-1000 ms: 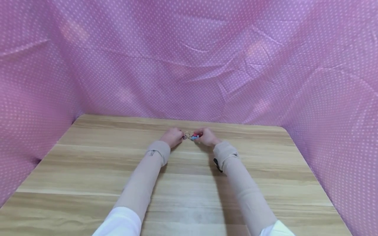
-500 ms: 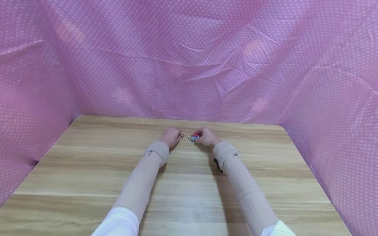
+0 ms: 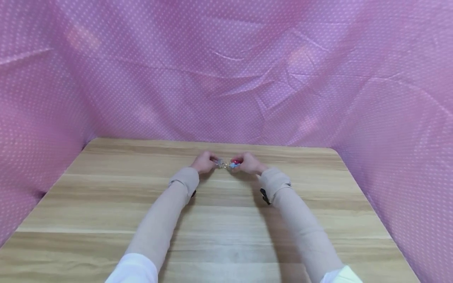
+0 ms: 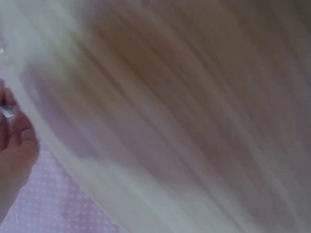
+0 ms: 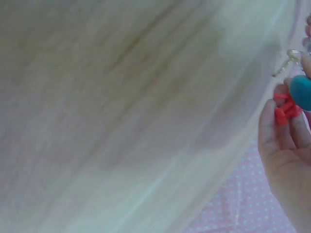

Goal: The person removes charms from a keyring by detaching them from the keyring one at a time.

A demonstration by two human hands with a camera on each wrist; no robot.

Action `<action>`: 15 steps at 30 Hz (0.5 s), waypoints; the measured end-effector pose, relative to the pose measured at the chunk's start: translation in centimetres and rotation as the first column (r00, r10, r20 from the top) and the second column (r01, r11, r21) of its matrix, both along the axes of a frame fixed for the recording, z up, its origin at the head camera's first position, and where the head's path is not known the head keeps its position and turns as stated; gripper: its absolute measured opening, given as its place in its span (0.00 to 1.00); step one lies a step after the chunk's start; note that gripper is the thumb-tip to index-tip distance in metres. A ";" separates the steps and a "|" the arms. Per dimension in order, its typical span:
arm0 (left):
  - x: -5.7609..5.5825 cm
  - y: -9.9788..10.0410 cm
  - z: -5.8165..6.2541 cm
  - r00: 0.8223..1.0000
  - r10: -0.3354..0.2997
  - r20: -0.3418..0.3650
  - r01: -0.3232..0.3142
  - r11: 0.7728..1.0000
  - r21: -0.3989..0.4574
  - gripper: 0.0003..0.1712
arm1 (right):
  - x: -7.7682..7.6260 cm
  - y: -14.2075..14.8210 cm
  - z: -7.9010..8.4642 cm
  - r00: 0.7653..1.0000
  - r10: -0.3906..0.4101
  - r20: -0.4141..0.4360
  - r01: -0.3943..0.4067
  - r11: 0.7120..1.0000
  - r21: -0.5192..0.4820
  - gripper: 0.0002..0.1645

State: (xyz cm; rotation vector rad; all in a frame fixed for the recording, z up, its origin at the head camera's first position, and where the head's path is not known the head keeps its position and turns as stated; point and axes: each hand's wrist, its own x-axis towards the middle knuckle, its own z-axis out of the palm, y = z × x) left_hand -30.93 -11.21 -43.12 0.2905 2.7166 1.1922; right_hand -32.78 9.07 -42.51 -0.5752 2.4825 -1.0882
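Toward the back of the table, my two hands face each other with a keychain (image 3: 225, 166) stretched between them. My right hand (image 3: 249, 163) holds its red and blue charm end between thumb and fingers. The right wrist view shows the red figure (image 5: 286, 108) and a rounded teal part (image 5: 301, 92) against the fingers, with gold-coloured links (image 5: 293, 54) running off beyond. My left hand (image 3: 204, 162) pinches a greyish, shiny piece (image 3: 219, 162) at the other end. In the left wrist view a small silvery bit (image 4: 7, 111) shows among the left fingers; its kind is blurred.
The wood-grain table (image 3: 226, 224) extends in front of both forearms. Its far edge lies just beyond the hands. Pink dotted cloth (image 3: 212, 78) hangs behind and along both sides.
The left hand has shifted slightly left and turned. The gold ring seen plainly earlier now appears as a blurred cluster, and a greyish piece shows at the left fingertips. The right hand keeps its hold.
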 end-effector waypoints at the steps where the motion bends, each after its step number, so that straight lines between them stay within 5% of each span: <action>1: 0.2 0.1 0.2 0.999 0.010 0.045 -0.013 0.999 0.053 0.18 | 0.2 0.1 0.2 1.000 0.015 0.001 -0.015 1.000 0.003 0.25; 7: 1.9 0.4 1.9 0.966 -0.004 0.260 -0.066 0.964 0.259 0.25 | 1.9 0.3 1.1 0.996 0.074 -0.046 -0.075 0.997 -0.020 0.27; 15: 3.7 0.2 3.6 0.966 -0.098 0.241 0.041 0.972 0.233 0.23 | 5.0 1.2 2.5 0.999 -0.039 -0.037 0.031 0.982 -0.186 0.28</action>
